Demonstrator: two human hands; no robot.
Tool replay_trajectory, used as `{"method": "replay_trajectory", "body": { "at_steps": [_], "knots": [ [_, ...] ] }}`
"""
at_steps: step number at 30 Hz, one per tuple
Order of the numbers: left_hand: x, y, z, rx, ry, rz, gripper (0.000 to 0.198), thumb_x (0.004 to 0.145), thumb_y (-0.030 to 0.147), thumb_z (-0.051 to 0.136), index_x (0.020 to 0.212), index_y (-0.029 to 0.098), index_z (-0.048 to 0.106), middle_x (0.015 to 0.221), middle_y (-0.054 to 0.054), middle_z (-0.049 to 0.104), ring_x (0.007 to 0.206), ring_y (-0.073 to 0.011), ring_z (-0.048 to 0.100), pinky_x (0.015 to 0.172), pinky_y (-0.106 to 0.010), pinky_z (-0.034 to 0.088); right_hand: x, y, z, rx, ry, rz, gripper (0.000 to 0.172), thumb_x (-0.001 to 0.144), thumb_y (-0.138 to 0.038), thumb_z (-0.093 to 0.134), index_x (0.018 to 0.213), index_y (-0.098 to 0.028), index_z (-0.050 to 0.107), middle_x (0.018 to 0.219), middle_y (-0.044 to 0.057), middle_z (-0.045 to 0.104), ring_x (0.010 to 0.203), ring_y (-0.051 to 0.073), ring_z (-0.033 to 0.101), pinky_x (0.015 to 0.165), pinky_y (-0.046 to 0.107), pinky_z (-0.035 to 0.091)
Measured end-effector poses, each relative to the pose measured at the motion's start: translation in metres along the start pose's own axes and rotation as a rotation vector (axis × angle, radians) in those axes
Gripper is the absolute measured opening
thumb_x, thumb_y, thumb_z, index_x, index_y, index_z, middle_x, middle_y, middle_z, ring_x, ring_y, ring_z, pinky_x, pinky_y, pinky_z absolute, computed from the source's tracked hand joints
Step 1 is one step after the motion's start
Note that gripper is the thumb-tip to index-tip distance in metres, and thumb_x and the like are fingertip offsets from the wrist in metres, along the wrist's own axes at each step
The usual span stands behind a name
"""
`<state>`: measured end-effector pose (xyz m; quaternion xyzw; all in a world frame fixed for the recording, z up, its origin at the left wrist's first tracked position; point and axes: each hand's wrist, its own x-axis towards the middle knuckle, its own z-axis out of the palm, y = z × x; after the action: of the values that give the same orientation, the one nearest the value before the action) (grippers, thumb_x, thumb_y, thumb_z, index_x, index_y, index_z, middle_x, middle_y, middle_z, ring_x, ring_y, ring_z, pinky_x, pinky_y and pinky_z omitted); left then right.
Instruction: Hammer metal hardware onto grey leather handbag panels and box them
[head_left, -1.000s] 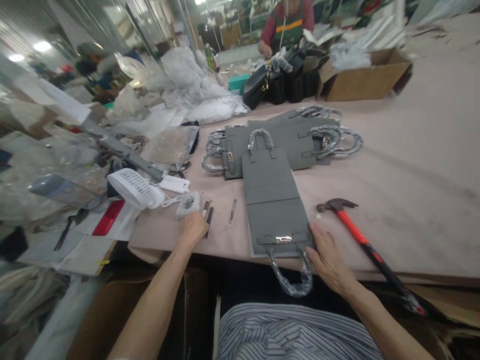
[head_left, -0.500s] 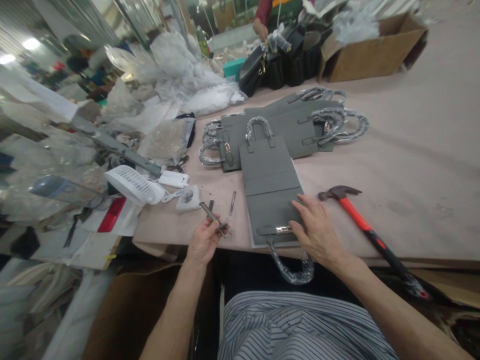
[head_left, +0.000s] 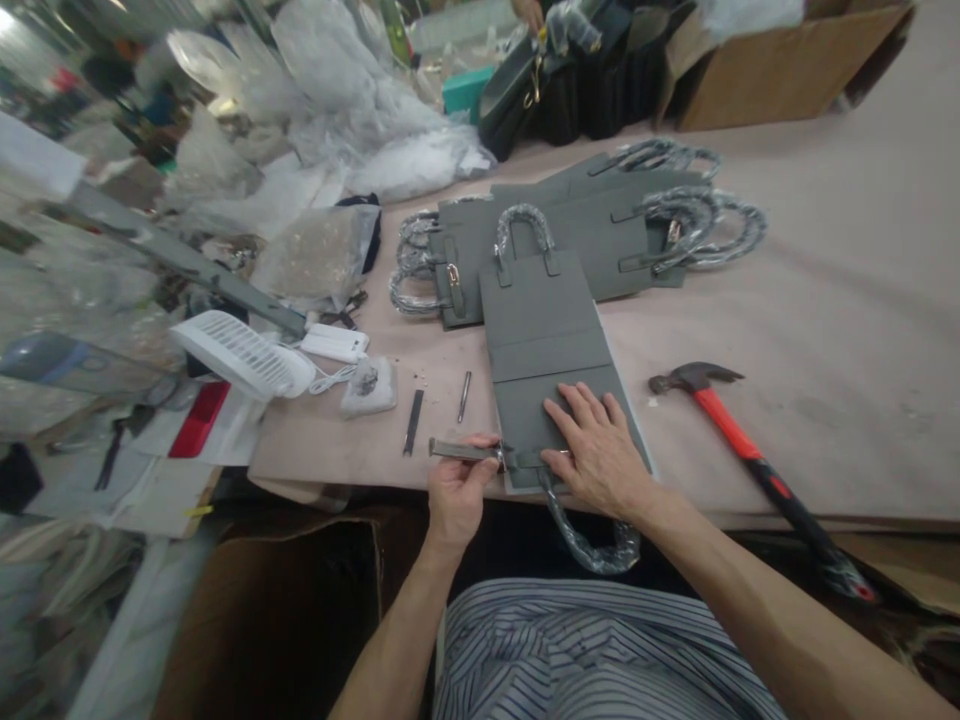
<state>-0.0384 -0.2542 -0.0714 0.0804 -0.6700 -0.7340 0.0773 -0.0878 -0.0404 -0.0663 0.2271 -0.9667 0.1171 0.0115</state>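
A grey flat bag panel [head_left: 551, 320] lies near the table's front edge, a plastic-wrapped handle at each end. The nearer handle [head_left: 592, 545] hangs over the edge. My left hand [head_left: 461, 495] is closed on a caliper-like metal tool [head_left: 457, 450], a flat bar with thin jaws. Its jaw end meets the panel's left edge, by the end of a strap [head_left: 529, 460]. Flat on the panel lies my right hand [head_left: 600, 455], fingers spread and holding nothing. It covers most of the metal clasp on the strap.
A claw hammer [head_left: 724, 420] lies to the right. Left of the panel are a metal rod [head_left: 465, 397] and a dark flat strip [head_left: 413, 423]. Behind are stacked grey bags [head_left: 600, 235], black bags [head_left: 570, 120], a cardboard box [head_left: 787, 75] and a co-worker's hand [head_left: 529, 12]. A white fan [head_left: 240, 355] stands left.
My left hand has brought the metal tool rightward to the panel's edge. My right hand has slid left across the panel, over the clasp. The view has tipped down slightly.
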Motion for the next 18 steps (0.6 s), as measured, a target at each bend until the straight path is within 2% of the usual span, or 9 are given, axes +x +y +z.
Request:
{"method": "replay_trajectory", "body": {
  "at_steps": [4, 9, 18],
  "knots": [
    [-0.003, 0.002, 0.008, 0.013, -0.047, 0.102, 0.013, 0.085, 0.028, 0.076, 0.094, 0.02, 0.071, 0.105, -0.008, 0.075, 0.103, -0.0228, 0.071, 0.095, -0.038, 0.057, 0.001, -0.001, 0.0, 0.003, 0.001, 0.012, 0.061, 0.096, -0.046, 0.049, 0.148, -0.015, 0.048, 0.161, 0.018, 0.035, 0.151, 0.037, 0.025, 0.12, 0.06, 0.02],
    [-0.006, -0.005, 0.009, 0.099, -0.084, 0.156, 0.011, 0.09, 0.027, 0.071, 0.098, 0.02, 0.07, 0.111, -0.009, 0.074, 0.108, -0.0233, 0.07, 0.099, -0.04, 0.055, 0.002, -0.001, 0.001, 0.028, 0.006, 0.017, 0.06, 0.095, -0.046, 0.05, 0.146, -0.014, 0.049, 0.161, 0.019, 0.036, 0.15, 0.037, 0.026, 0.12, 0.059, 0.02],
    [-0.016, -0.016, 0.005, 0.187, -0.002, 0.11, 0.015, 0.094, 0.032, 0.067, 0.102, 0.02, 0.068, 0.114, -0.009, 0.075, 0.105, -0.0245, 0.073, 0.097, -0.042, 0.058, 0.002, 0.001, 0.002, 0.051, 0.006, 0.019, 0.061, 0.094, -0.047, 0.051, 0.146, -0.014, 0.051, 0.16, 0.018, 0.036, 0.151, 0.036, 0.025, 0.121, 0.058, 0.018]
  ]
}}
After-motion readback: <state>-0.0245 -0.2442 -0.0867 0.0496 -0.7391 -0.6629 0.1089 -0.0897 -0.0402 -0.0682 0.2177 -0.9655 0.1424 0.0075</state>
